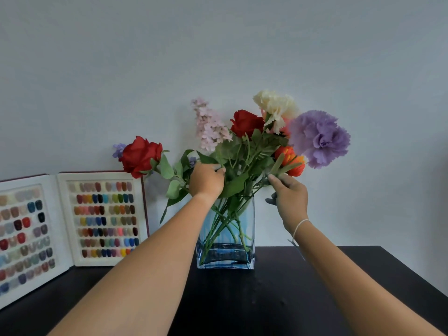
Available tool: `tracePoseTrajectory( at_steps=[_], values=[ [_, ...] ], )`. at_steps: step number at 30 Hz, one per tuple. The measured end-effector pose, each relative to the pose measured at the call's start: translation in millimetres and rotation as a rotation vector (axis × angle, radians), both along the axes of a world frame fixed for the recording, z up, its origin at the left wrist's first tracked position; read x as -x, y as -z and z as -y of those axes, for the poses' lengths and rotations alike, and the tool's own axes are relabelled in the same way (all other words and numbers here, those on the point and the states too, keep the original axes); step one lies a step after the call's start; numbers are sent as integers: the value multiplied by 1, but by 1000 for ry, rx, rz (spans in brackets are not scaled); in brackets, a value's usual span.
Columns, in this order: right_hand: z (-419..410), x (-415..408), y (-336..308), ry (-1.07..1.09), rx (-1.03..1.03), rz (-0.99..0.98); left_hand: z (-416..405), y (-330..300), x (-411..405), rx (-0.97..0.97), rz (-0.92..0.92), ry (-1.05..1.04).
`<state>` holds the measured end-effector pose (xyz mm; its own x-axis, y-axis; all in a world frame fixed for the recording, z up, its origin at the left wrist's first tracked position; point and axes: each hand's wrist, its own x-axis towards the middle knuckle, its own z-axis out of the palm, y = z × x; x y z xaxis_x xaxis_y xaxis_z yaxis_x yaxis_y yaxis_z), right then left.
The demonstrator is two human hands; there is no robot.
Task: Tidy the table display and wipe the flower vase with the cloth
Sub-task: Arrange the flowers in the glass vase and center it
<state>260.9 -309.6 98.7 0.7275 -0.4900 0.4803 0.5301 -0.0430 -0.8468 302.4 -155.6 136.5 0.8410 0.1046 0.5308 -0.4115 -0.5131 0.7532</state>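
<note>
Glass vase [226, 238] sits upright on the black table [303, 299], near its back edge, close to the pale wall [218, 44]. Rectangular, clear glass with a blue tint, darker blue band across the base. Green stems cross inside it and fan out above the rim.

Bouquet contents: two red roses, one [246, 122] upright at centre, the other [140, 155] leaning far out to the left over the swatch book; pale pink flower spike [209, 126]; cream carnation [275, 106] at top; large purple carnation [318, 138] on the right; orange flower [291, 162] lower right; small purple bloom [118, 150] behind the left rose.

Left hand [206, 181] is curled closed around stems and leaves just above the vase rim, fingers wrapped in among the foliage. Right hand [289, 197] is partly closed, thumb and fingertips pinching a stem or leaf just under the orange flower; other fingers loosely bent. Thin white string bracelet [299, 227] on the right wrist.

Open nail colour swatch book [72, 221] stands propped at table left against the wall, rows of painted nail tips on both pages. It's beside the vase, not touching it.
</note>
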Motion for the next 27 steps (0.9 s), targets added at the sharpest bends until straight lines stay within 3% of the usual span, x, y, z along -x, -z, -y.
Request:
tracePoseTrajectory(
  at_steps=[13, 27],
  values=[
    [-6, -2, 9, -18, 21, -67, -16, 8, 1, -30, 78, 50],
    [-6, 8, -1, -21, -119, -72, -18, 10, 21, 194, 60, 114]
  ],
)
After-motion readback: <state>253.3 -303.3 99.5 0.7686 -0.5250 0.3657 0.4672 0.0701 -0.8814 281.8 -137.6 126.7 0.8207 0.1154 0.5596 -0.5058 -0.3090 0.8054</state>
